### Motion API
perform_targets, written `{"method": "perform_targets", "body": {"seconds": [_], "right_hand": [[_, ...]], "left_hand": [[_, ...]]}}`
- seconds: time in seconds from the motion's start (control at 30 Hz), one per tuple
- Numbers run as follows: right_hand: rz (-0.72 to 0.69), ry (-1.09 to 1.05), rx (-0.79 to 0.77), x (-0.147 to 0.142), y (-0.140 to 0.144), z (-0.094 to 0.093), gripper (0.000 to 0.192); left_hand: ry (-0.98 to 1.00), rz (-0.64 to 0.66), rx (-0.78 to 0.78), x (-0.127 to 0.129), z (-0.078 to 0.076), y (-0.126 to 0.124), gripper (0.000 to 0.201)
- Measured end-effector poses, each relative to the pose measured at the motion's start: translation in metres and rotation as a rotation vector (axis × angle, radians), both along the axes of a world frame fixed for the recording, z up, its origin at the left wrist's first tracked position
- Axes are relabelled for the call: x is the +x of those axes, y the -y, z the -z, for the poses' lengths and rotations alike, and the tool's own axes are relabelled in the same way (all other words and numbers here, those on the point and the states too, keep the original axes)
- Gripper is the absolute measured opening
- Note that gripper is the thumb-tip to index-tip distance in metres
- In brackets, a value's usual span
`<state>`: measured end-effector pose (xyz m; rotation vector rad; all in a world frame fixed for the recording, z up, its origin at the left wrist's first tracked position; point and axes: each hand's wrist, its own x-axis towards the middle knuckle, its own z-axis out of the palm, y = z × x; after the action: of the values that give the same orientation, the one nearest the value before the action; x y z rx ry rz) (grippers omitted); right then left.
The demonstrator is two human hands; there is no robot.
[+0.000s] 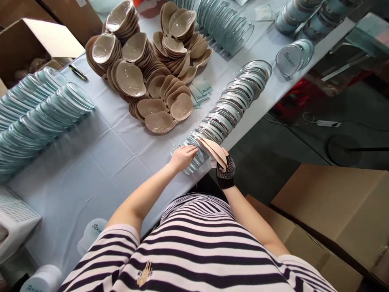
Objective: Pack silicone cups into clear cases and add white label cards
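Over at nine o'clock a long bank of pale blue shell cases (39, 117) is lying fanned across the worktop (100, 162), well clear of the hands. Further in, toward twelve o'clock, a heap of beige cups (146, 69) is sitting in nested stacks, with a few printed cards (202, 92) just beside it.

Coming toward the near edge, the left hand (183, 156) is resting on the near end of the row of clear cases (231, 105) that is running off toward one o'clock; its fingers are bent over the end case, pressing rather than clasping it. Just to the right, touching that same end of the row, the right hand (225, 170), in a dark mesh glove, is gripping a folded beige cup (215, 151) between thumb and fingers, the cup's edge meeting the end case.

To my eye, doing this well means the left hand keeping the end case steady and parted while the cup is sliding in edge first, square to the shell, without nudging the row off the worktop's edge. Cardboard boxes (334, 211) are standing at four o'clock.
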<state>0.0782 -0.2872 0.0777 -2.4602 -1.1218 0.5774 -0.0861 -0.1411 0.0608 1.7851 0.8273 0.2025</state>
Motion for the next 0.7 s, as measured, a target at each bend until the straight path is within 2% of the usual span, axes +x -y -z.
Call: {"method": "perform_targets", "body": {"seconds": [0.1, 0.23, 0.33, 0.43, 0.53, 0.7], "right_hand": [[0.057, -0.008, 0.023, -0.001, 0.002, 0.002, 0.062], [0.073, -0.060, -0.008, 0.000, 0.003, 0.003, 0.059], [0.096, -0.099, -0.048, 0.004, 0.003, 0.002, 0.056], [0.104, -0.099, -0.050, 0.007, 0.006, 0.001, 0.054], [0.091, -0.075, -0.036, 0.005, 0.013, 0.002, 0.056], [-0.056, -0.035, -0.079, -0.008, 0.023, 0.001, 0.066]], "left_hand": [[-0.074, 0.109, 0.070, -0.001, -0.002, 0.000, 0.029], [-0.287, 0.351, 0.306, 0.002, -0.004, -0.001, 0.036], [-0.368, 0.436, 0.405, 0.005, -0.003, 0.001, 0.046], [-0.354, 0.441, 0.425, 0.008, -0.001, 0.005, 0.041], [-0.318, 0.383, 0.437, 0.009, -0.002, 0.010, 0.032], [-0.390, 0.311, 0.482, 0.004, -0.005, 0.014, 0.032]]}}
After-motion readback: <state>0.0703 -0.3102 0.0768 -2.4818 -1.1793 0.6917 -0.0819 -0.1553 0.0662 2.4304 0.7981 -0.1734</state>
